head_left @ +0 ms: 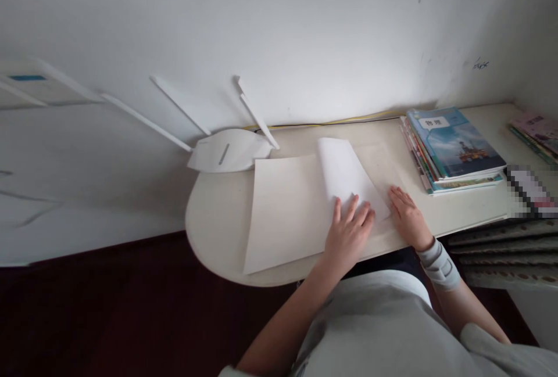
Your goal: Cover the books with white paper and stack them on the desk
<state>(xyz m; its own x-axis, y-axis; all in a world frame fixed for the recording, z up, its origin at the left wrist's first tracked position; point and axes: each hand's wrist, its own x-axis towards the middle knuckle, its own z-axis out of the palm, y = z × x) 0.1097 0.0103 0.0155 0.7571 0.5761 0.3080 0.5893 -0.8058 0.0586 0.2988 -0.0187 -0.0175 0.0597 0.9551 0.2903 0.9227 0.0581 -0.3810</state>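
A large white sheet of paper [285,208] lies on the pale desk [218,220], its right part folded over into a flap [346,173]. My left hand [349,232] lies flat on the lower end of the flap, fingers spread, pressing it down. My right hand [405,217] rests flat on the desk just right of the fold, fingers stretched out and touching the paper's edge. A grey band [440,264] wraps my right wrist.
A white router [229,150] with long antennas stands at the back left of the desk against the wall. A stack of textbooks [451,147] lies at the right, more books [536,133] at the far right. The rounded desk end drops to dark floor [108,319].
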